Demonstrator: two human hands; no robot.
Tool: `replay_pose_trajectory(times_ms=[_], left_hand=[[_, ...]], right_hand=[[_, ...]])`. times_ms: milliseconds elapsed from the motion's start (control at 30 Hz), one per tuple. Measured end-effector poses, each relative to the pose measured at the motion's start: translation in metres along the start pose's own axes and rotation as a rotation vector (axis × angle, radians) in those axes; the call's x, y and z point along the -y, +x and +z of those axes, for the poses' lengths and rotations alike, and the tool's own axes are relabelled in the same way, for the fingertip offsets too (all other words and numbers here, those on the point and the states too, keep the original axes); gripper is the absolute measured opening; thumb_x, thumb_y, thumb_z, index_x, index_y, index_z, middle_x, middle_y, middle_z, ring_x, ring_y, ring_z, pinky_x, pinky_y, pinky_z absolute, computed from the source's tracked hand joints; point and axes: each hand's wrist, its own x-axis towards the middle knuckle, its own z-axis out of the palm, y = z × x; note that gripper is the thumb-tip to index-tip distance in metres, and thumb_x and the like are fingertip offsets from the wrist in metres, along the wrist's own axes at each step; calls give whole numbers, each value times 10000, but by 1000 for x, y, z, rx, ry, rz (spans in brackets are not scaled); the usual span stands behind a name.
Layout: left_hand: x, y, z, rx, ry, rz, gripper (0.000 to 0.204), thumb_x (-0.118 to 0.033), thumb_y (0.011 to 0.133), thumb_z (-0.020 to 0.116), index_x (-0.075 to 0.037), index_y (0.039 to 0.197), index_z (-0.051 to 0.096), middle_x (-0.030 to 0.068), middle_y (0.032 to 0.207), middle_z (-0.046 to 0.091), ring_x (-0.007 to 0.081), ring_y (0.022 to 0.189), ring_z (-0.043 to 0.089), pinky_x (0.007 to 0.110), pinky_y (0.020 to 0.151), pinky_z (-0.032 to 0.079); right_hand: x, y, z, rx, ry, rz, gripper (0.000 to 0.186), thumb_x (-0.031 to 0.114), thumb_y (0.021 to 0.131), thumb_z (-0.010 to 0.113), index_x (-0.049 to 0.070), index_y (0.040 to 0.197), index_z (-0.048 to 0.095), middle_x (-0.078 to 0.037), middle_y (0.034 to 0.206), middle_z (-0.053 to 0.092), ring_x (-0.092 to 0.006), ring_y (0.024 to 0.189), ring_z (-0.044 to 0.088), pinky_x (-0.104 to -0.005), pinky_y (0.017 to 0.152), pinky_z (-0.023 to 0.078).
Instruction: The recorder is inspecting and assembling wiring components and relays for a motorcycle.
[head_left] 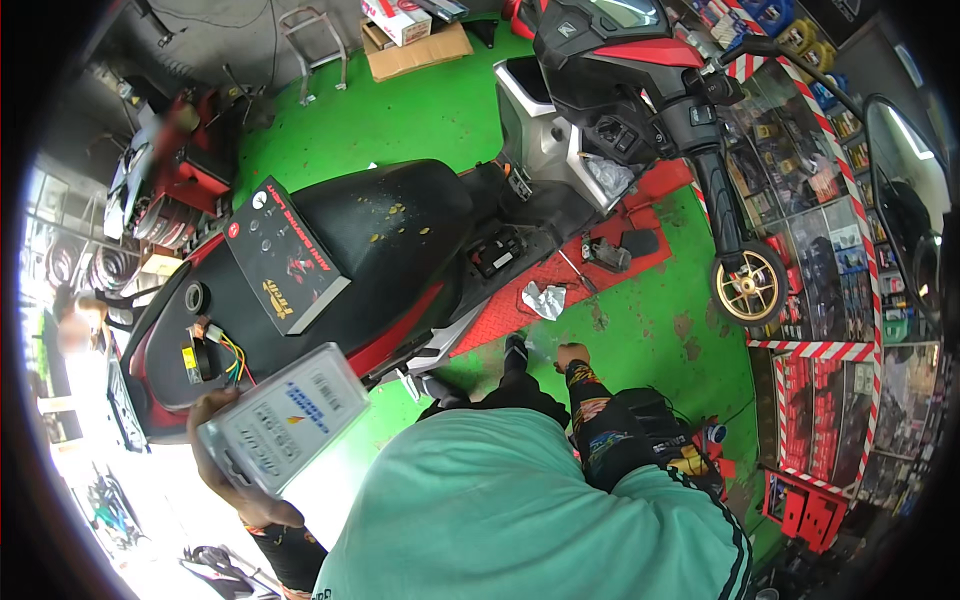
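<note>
My left hand (215, 430) is closed around a clear plastic package (290, 415) with a white printed label, held up beside the rear of the motor scooter's black seat (390, 250). Below my body on the right, my right hand (572, 356) hangs over the floor in a loose fist. Nothing shows in it. A black printed box (285, 255) lies on the seat. Close to the package, a small black part with a yellow label (195, 363) and several coloured wires (237, 357) rest on the scooter's tail. A black ring-shaped roll (197, 297) sits near them.
A red mat (490, 330) under the scooter carries a crumpled white wrapper (544, 300) and a screwdriver (577, 270). The handlebar (715, 190) and mirror reach out at right, before a glass display case (815, 250). Cardboard (420, 52) lies at the back wall.
</note>
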Motion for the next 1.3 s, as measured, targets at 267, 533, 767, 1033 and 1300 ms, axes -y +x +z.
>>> replay_pose_trajectory(times_ms=[267,533,767,1033,1300], left_hand=[[-11,-26,65,213,-149,-168,1440,-682,365,980,87,1446,419,227,1337,576,310,1194,603,447,1025,479],[-47,-3,126,356,53,-75,1062,-320,524,1018,12,1415,545,180,1365,615,325,1237,624,409,1030,508],[-63,5,138,337,85,-10,1064,-302,533,995,-51,1460,537,165,1313,610,327,1043,685,400,856,589],[-64,2,126,356,30,-15,1069,-317,520,995,-48,1451,544,174,1311,609,341,1084,677,397,893,582],[-70,7,116,359,30,19,1095,-349,522,991,-81,1478,532,157,1271,610,325,1067,668,403,883,580]], right_hand=[[90,-26,-41,-54,-84,-554,709,411,882,728,-82,1363,561,-272,1146,722,-403,1120,684,-443,945,525],[244,-295,-98,820,400,-966,319,338,984,690,20,1001,666,-27,889,679,-116,812,642,-281,773,508],[305,-431,-121,968,-182,-1370,398,327,899,776,-2,1084,648,-87,891,678,-185,803,654,-345,759,528],[296,-426,-106,1188,-112,-1231,324,271,969,696,-21,1104,657,-83,961,689,-163,888,655,-339,829,521],[294,-428,-101,1275,-22,-1202,306,251,977,675,-22,1114,669,-94,1054,670,-169,988,657,-341,892,519]])
